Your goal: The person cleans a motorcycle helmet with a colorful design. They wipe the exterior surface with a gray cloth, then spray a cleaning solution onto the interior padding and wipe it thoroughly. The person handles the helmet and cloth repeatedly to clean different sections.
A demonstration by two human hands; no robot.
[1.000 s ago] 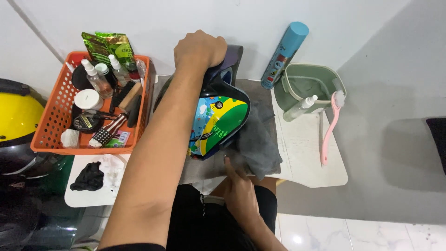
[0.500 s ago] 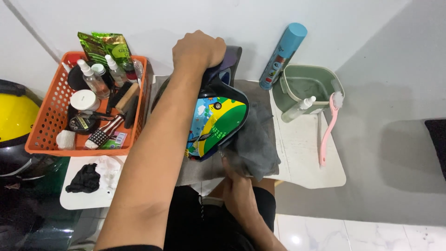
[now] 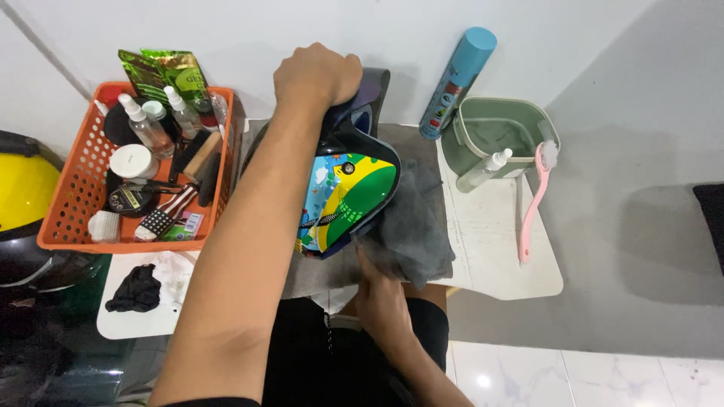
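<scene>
A helmet (image 3: 348, 197) with a black shell and bright green, yellow and blue graphics stands on a small white table (image 3: 490, 249), over a grey mat. My left hand (image 3: 318, 74) grips the helmet's raised dark visor at the top, arm stretched across the view. My right hand (image 3: 381, 294) is below the helmet at the near edge, closed on a dark grey cloth (image 3: 411, 226) pressed against the helmet's lower right side.
An orange basket (image 3: 60, 218) with spray bottles, brushes and jars sits on the left, green packets behind it. A black rag (image 3: 136, 290) lies below it. A blue spray can (image 3: 458, 81), green bucket (image 3: 498, 132), small bottle and pink brush (image 3: 534, 197) stand right. A yellow helmet (image 3: 23, 188) is far left.
My right hand and the grey cloth have shifted slightly along the helmet's lower side. My left hand keeps its grip on the top. The view has drifted a little.
</scene>
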